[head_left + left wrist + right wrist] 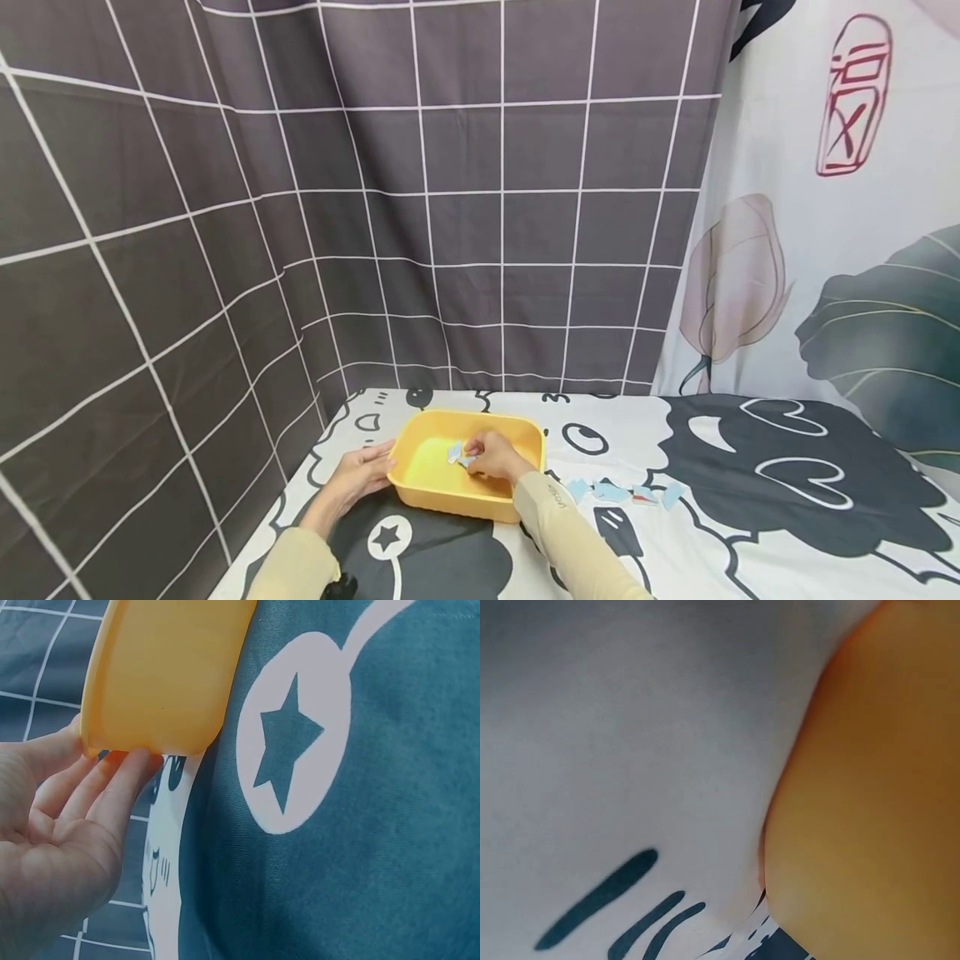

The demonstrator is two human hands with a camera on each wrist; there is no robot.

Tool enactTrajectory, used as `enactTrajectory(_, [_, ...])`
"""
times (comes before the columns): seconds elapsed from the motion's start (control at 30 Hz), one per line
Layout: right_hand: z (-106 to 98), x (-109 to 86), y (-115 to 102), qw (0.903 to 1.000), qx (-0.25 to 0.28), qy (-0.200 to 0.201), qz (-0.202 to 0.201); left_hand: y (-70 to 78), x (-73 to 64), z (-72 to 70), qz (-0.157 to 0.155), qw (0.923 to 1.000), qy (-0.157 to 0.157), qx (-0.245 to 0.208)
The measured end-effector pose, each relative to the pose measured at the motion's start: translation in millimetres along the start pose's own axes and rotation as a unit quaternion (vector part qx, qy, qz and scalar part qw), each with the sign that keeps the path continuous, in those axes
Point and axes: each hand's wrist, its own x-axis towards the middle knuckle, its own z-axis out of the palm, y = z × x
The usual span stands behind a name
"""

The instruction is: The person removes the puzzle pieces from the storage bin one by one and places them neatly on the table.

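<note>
A yellow plastic basin (420, 498) stands on the patterned cloth. At its left end my left hand (358, 479) holds the rim; in the left wrist view the fingers (124, 780) meet the edge of the basin (169, 682). My right hand (495, 456) reaches down inside, its fingertips pinching a small light-blue puzzle piece (466, 462), partly covered. Beside it on the basin floor lies another blue-and-white puzzle piece (454, 451). The right wrist view shows the basin's outer wall (870, 795) close up, without the hand.
Right of the basin, several light-blue puzzle pieces (611, 492) lie in a loose row on the cloth (600, 454), one with some red (643, 495). A dark grid-patterned curtain (465, 225) hangs behind and to the left; a white flowered curtain (795, 200) hangs at right.
</note>
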Motion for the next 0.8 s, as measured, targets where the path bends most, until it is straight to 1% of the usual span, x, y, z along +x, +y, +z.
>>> enactTrajectory(0.07, [-1, 0.5, 1, 1.0000, 0.004, 0.003, -0.006, 1.5, 0.1, 1.3, 0.002, 1.0000, -0.001, 0.001])
enactTrajectory(0.27, [-3, 0.0, 2, 0.9998, 0.005, 0.009, -0.015, 3.9, 1.1, 8.8, -0.007, 1.0000, 0.006, -0.002])
enactTrajectory(0.4, [-4, -0.2, 0, 0.9996, 0.011, 0.009, -0.025, 4.1, 1.7, 10.7, -0.009, 0.9999, 0.012, -0.007])
enactTrajectory(0.53, [-7, 0.3, -8, 0.9988, 0.019, 0.012, -0.044, 2.6, 2.0, 10.3, -0.010, 0.9998, 0.016, -0.007])
enactTrajectory(0.63, [-13, 0.4, -16, 0.9978, 0.014, 0.019, -0.062, 1.8, 2.2, 8.5, -0.006, 0.9999, 0.012, -0.004])
enactTrajectory(0.8, [-25, -0.7, -28, 0.9959, 0.001, 0.017, -0.089, 1.5, 1.3, 2.8, -0.007, 0.9998, 0.020, -0.004])
